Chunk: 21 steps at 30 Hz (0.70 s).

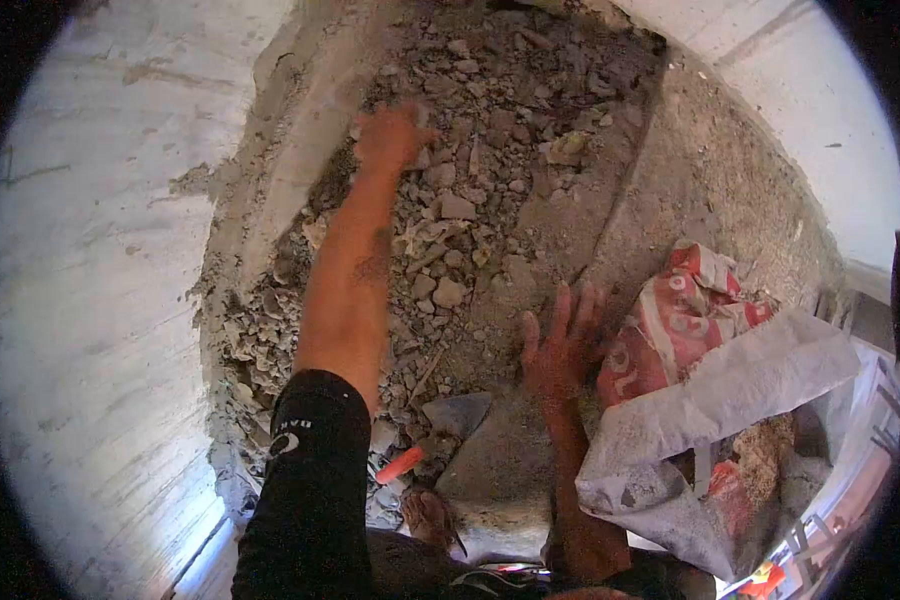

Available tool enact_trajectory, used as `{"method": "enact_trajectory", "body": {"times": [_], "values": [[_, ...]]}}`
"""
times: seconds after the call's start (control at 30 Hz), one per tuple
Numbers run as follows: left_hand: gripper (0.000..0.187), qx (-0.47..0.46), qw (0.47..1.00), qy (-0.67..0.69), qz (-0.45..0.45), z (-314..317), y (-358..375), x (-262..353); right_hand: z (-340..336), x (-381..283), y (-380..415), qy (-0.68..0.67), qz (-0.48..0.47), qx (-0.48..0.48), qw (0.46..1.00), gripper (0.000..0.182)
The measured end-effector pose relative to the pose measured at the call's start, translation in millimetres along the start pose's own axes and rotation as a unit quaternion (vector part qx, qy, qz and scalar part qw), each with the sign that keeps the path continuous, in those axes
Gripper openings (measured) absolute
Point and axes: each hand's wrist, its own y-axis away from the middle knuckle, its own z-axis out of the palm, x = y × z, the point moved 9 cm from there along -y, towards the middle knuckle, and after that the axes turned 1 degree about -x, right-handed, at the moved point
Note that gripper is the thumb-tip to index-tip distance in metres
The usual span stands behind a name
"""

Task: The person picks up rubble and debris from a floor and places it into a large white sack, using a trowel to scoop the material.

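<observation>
My left hand [392, 138] reaches far forward over a bed of broken rubble [457, 207]. It is slightly blurred; the thumb stands apart from the fingers, and the fingertips come down among the chunks, partly hidden. Nearer to me, my right hand [565, 345] is over the dusty ground with its fingers spread and nothing in them. Just right of it lies a crumpled red and white printed bag [655, 335]. A trowel with a red handle [400, 465] and a grey blade [457, 412] lies close to my body, between my arms.
A white sack [700, 400] with its mouth open holds brownish debris at the lower right. A pale wall [110, 250] runs along the left, and another white surface [800, 90] is at the upper right. A foot [430, 517] shows at the bottom.
</observation>
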Motion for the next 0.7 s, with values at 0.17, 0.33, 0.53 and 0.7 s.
{"method": "enact_trajectory", "body": {"times": [0.17, 0.33, 0.53, 0.7], "values": [[0.057, 0.116, 0.991, 0.069, -0.001, -22, 27, -24, 0, 3, 0, -0.046, 0.006, 0.009, 0.999, 0.060], [0.055, 0.184, 0.972, 0.138, 0.047, -14, 61, -66, 2, 5, 5, -0.033, 0.009, 0.011, 0.999, 0.059], [0.051, 0.097, 0.794, 0.598, -0.049, -45, 197, -62, 27, 13, 18, -0.064, 0.011, 0.067, 0.996, 0.060], [0.045, 0.056, 0.616, 0.784, 0.052, -99, 303, -6, 21, 21, 35, -0.060, -0.003, 0.113, 0.992, 0.059]]}}
